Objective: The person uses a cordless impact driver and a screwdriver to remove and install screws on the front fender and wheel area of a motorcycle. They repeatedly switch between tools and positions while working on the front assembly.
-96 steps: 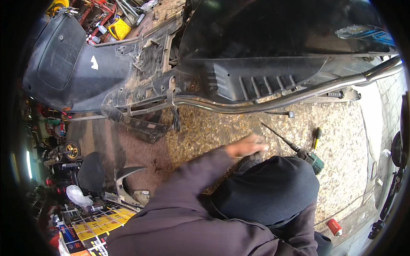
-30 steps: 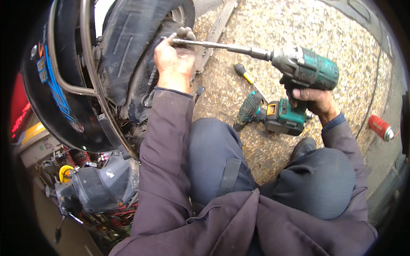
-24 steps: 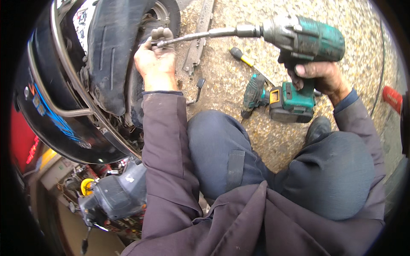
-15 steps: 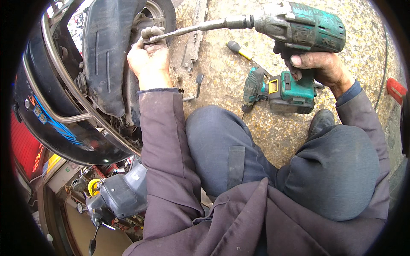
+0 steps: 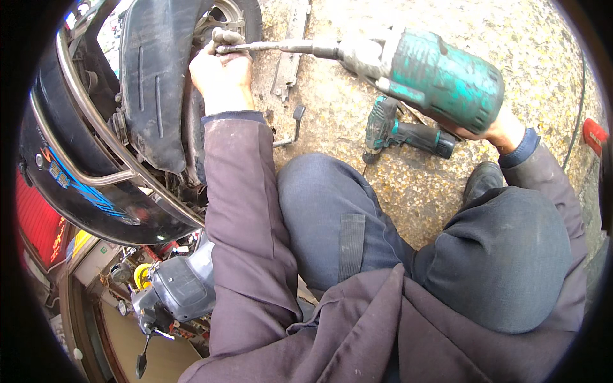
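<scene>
My left hand is closed round the tip of a long metal extension bar, beside the scooter's rear wheel. The bar runs right to a teal impact wrench, held by my right hand, whose fingers are mostly hidden behind the tool body. Below the wrench a smaller teal drill lies on the ground. A screwdriver beside it is largely covered by the wrench.
The scooter's black body and steel guard rail stand at the left, with another scooter behind. A metal strip, a bent black-ended part, a cable and a red object lie on the speckled ground. My knees fill the lower middle.
Since 3.2 seconds ago the view has swung round and the wrench is in my hand. In the last second it has rolled over, hiding my right hand, and my left hand has shifted slightly forward.
</scene>
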`<state>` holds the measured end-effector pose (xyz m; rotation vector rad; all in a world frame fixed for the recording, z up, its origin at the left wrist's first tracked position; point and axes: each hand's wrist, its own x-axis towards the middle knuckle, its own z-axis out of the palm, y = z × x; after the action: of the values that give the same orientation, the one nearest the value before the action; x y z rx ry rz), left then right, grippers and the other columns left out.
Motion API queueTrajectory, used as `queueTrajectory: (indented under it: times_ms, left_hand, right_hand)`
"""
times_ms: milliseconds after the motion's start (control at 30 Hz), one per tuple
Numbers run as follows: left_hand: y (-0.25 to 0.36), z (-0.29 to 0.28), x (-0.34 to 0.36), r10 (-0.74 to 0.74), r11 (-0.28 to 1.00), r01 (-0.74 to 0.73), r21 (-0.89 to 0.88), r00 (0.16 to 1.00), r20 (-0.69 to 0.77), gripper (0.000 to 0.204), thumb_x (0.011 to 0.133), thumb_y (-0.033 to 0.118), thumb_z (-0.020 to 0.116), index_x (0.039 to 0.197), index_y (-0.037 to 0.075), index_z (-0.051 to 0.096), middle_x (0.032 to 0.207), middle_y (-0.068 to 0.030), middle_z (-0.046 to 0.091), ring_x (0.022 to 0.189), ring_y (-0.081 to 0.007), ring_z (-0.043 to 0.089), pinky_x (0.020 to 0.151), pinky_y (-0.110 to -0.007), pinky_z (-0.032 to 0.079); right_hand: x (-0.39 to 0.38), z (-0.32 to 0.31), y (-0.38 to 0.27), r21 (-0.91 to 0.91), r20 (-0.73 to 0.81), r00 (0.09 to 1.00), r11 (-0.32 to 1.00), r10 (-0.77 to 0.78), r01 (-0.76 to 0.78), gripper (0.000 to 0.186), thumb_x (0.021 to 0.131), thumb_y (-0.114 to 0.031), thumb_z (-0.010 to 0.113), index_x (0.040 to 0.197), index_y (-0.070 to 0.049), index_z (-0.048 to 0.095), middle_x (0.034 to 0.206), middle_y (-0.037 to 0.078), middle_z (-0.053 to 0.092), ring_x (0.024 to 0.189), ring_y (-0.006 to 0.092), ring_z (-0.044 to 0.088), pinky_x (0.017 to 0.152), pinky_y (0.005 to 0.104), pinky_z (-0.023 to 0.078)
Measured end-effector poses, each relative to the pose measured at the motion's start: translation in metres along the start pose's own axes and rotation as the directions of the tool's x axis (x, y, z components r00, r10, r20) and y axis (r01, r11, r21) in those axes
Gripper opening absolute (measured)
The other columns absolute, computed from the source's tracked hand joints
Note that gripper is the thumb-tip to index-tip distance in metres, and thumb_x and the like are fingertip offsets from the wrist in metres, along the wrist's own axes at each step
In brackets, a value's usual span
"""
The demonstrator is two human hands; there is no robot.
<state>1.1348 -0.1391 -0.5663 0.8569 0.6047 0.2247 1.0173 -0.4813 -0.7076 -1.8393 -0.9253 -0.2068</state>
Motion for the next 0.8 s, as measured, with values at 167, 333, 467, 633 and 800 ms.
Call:
queueTrajectory:
  times_ms: [167,333,467,633,800]
  left_hand:
    - [-0.005,-0.004,0.014,0.06,0.997,-0.062,0.038,0.998,0.033,0.02,0.098,0.004,0.035,0.097,-0.007,0.052,0.08,-0.0144,0.058,0.063,-0.0218,0.06,0.061,-0.03,0.058]
    - [0.006,-0.01,0.022,0.033,0.999,-0.035,0.033,0.997,0.077,0.016,0.096,0.002,0.036,0.098,-0.006,0.05,0.078,-0.0111,0.055,0.064,-0.022,0.057,0.061,-0.033,0.054]
    - [0.009,-0.012,0.018,-0.016,1.0,0.015,0.007,0.993,0.113,0.014,0.095,0.003,0.037,0.092,-0.003,0.049,0.073,-0.0082,0.051,0.057,-0.0182,0.053,0.053,-0.03,0.05]
    - [0.009,-0.009,0.009,-0.057,0.997,0.067,-0.048,0.981,0.184,0.018,0.095,0.006,0.035,0.082,0.001,0.046,0.06,-0.0008,0.042,0.041,-0.0116,0.041,0.041,-0.026,0.041]
    - [0.008,-0.004,0.018,-0.016,0.999,0.014,0.053,0.999,0.046,0.027,0.097,0.012,0.031,0.072,0.008,0.04,0.053,0.0031,0.035,0.038,-0.0096,0.034,0.038,-0.025,0.037]
  right_hand:
    - [0.015,0.017,-0.004,0.293,0.198,0.936,0.894,0.291,-0.34,0.03,0.093,-0.018,0.064,0.121,-0.01,0.066,0.113,0.009,0.069,0.101,0.0246,0.066,0.087,0.0352,0.053]
    - [0.027,0.021,-0.006,0.196,0.315,0.899,0.905,0.305,-0.376,0.038,0.09,-0.028,0.068,0.125,-0.014,0.063,0.119,0.011,0.066,0.103,0.0249,0.064,0.085,0.0366,0.054]
    - [0.014,0.017,-0.014,0.255,0.391,0.887,0.896,0.248,-0.363,0.041,0.088,-0.028,0.071,0.125,-0.013,0.063,0.118,0.012,0.066,0.103,0.0249,0.063,0.086,0.0369,0.053]
    - [-0.01,0.019,-0.018,0.346,0.404,0.881,0.85,0.246,-0.396,0.045,0.086,-0.028,0.073,0.126,-0.011,0.061,0.119,0.012,0.065,0.104,0.0239,0.062,0.088,0.0367,0.052]
    - [-0.011,0.039,-0.013,0.445,0.406,0.855,0.747,0.324,-0.494,0.05,0.084,-0.028,0.075,0.127,-0.009,0.06,0.12,0.013,0.065,0.105,0.0229,0.061,0.089,0.0365,0.051]
